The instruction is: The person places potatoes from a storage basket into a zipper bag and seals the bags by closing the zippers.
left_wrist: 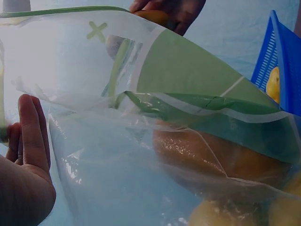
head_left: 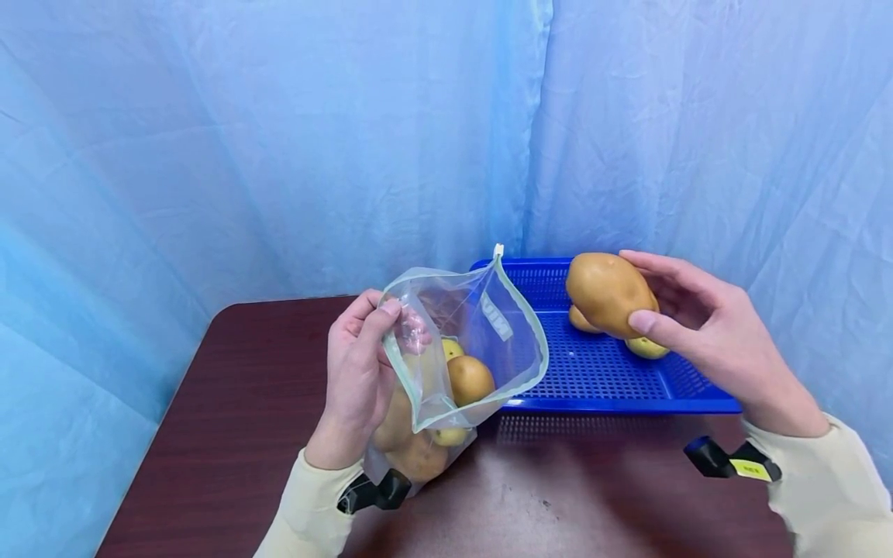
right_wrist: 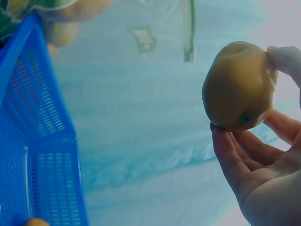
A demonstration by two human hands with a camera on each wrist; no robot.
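Potato (head_left: pixel 607 293) up off the tray, and I've got it in the right hand (head_left: pixel 705 333), fingers over the top and thumb curled underneath, hovering above the blue basket tray (head_left: pixel 593 380). From the right wrist view I see that same potato (right_wrist: pixel 240 92) seated against the fingertips (right_wrist: pixel 230 155), palm open below it, with the tray's perforated wall (right_wrist: pixel 37 122) off to one side.

Over on the other side, the left hand (head_left: pixel 359 372) is pinching the near rim of the clear zip bag (head_left: pixel 488 325) between thumb and fingers, holding its mouth wide open and tilted toward the tray. Inside the bag I count several potatoes (head_left: pixel 469 380) piled at the bottom. The left wrist view shows the bag's green-edged lip (left_wrist: pixel 188 101) folded across the frame, a brown potato (left_wrist: pixel 211 153) pressed behind the plastic.

Two more potatoes (head_left: pixel 645 346) sit in the tray, just behind and under the one I'm holding. Bag rests on the dark brown table (head_left: pixel 230 403), touching the tray's front edge. Blue curtain (head_left: pixel 279 139) all around.
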